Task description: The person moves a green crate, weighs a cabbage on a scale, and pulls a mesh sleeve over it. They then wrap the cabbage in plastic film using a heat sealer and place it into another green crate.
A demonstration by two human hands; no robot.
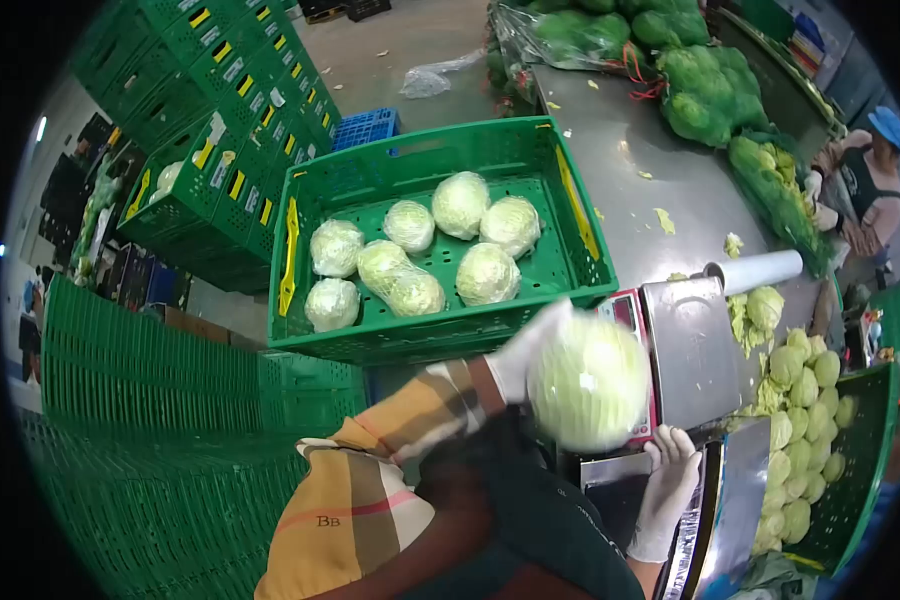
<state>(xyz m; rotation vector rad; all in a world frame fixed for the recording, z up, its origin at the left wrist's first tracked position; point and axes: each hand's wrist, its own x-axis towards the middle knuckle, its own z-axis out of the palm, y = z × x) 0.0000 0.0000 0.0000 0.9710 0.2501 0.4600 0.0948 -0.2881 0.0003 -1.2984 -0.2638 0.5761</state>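
As the left hand (pixel 528 352) backs it, a cabbage (pixel 587 384) is by the green crate's (pixel 420 340) near right corner.
Probably hefty, firm, slick: cup underneath. Left fingers mostly hidden, cannot tell; right hand's (pixel 667 490) loosely extended, empty.

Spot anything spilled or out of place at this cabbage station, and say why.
Leaf scraps litter the metal table, loose and scattered. A crumpled clear plastic sheet lies on the floor beyond the green crate, looking dropped.
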